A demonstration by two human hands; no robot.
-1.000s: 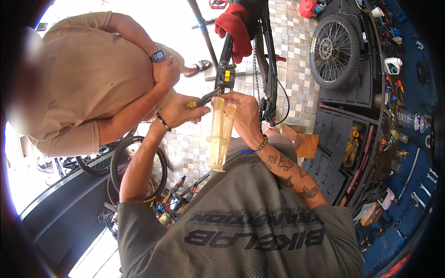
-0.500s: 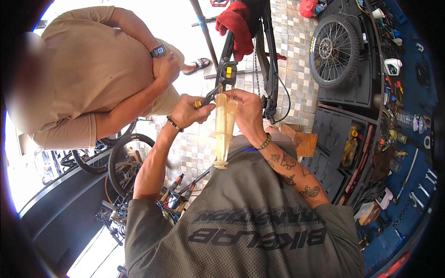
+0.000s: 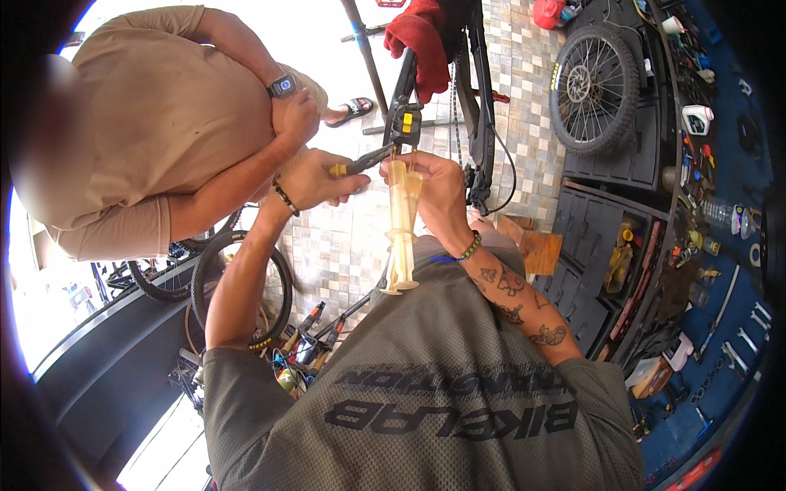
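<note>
My left hand [image 3: 315, 180] is closed round a dark hand tool [image 3: 366, 161] with a yellow handle; its exact kind is unclear. The tool's far end reaches the black brake caliper [image 3: 407, 129], which carries a yellow block. Two yellowish clear syringes [image 3: 399, 209] hang below the caliper, plungers downward, with thin tubes at their tops. My right hand [image 3: 440, 186] is closed at the syringes' upper ends, its fingers partly behind them. Above the caliper, a red cloth [image 3: 423, 49] drapes over the black bike frame [image 3: 475, 123].
Another person [image 3: 180, 123] stands at the left, arms folded. Bikes with a black-tyred wheel [image 3: 243, 286] stand at lower left. On the right, a loose wheel [image 3: 594, 90] leans on dark cabinets [image 3: 589, 254], beside a blue bench [image 3: 729, 295] strewn with tools.
My left hand has moved up and left, and the tool now lies flatter. The syringes' lower ends have shifted slightly. My right hand has stayed nearly in place.
</note>
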